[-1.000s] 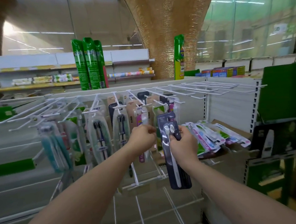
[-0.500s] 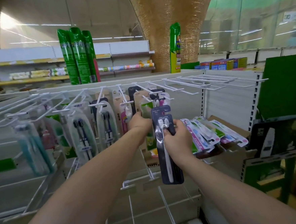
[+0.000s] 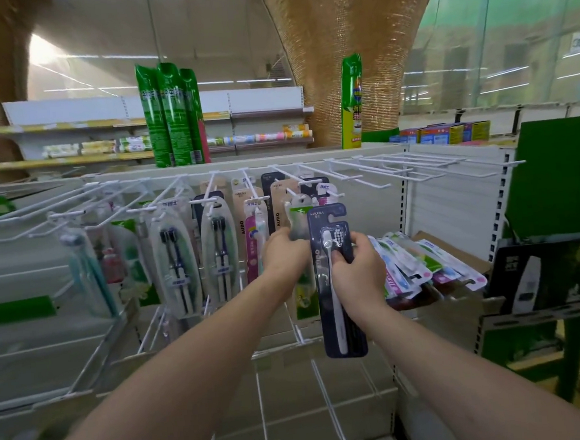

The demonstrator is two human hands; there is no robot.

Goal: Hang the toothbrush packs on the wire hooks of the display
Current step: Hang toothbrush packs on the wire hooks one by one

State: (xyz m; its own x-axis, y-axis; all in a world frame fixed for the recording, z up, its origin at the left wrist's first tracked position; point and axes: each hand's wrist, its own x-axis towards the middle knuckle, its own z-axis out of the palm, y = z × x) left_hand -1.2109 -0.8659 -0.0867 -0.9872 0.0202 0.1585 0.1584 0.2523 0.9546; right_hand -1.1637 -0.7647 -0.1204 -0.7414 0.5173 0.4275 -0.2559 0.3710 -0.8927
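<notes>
My right hand (image 3: 355, 270) grips a dark navy toothbrush pack (image 3: 336, 285) upright by its upper middle, its hang slot at the top just below the white wire hooks (image 3: 316, 180). Beside it, my left hand (image 3: 284, 254) holds a green-and-clear pack (image 3: 299, 219) that hangs from a hook. Several other packs hang in the row to the left, among them twin dark-brush packs (image 3: 176, 258). More packs lie fanned in a cardboard box (image 3: 455, 249) to the right.
Bare wire hooks (image 3: 398, 169) stick out at the upper right of the display. Tall green bags (image 3: 171, 114) stand on top of the unit. A green stand (image 3: 553, 180) with a dark box is at the right. Lower hooks (image 3: 324, 389) jut toward me.
The navy pack has come up a little and closer to the hooks in my right hand. My left hand has shifted to the green-and-clear pack on its hook. The camera has moved nearer.
</notes>
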